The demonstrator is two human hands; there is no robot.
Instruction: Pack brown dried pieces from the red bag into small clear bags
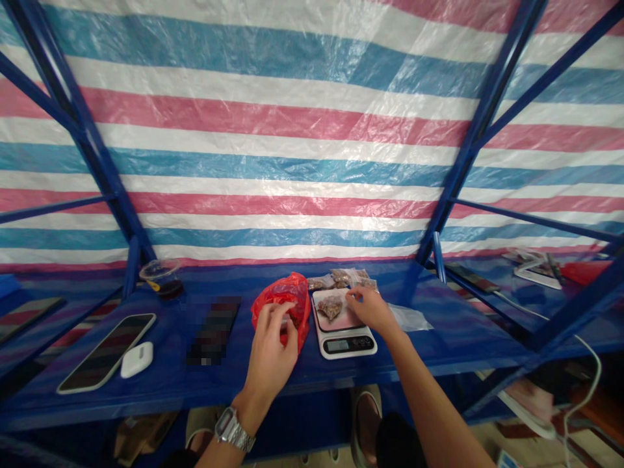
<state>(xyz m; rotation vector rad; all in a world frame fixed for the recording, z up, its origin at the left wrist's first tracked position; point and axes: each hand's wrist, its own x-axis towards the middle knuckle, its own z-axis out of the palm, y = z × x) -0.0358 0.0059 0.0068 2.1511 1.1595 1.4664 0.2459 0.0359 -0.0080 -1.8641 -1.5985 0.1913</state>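
Observation:
My left hand (275,335) is over the mouth of a crumpled red plastic bag (298,289), with bent fingers and the thumb apart. Small brownish pieces show inside the bag, partly hidden by the fingers. To its right, a white digital kitchen scale (324,348) has a small clear plastic bag (330,308) of brown bits lying on its plate. My right hand (368,305) reaches over the plate's right side, its fingertips pinched at that bag's edge. Several filled clear packets (344,277) lie behind the scale. A flat clear bag (409,318) rests right of it.
On the blue shelf (273,383) to the left are a phone (107,354), a white earbud case (137,359), a blurred-out dark item (214,331) and a clear cup (163,279) of dark liquid. Blue metal posts (455,182) flank the space; a striped tarp (292,156) hangs behind.

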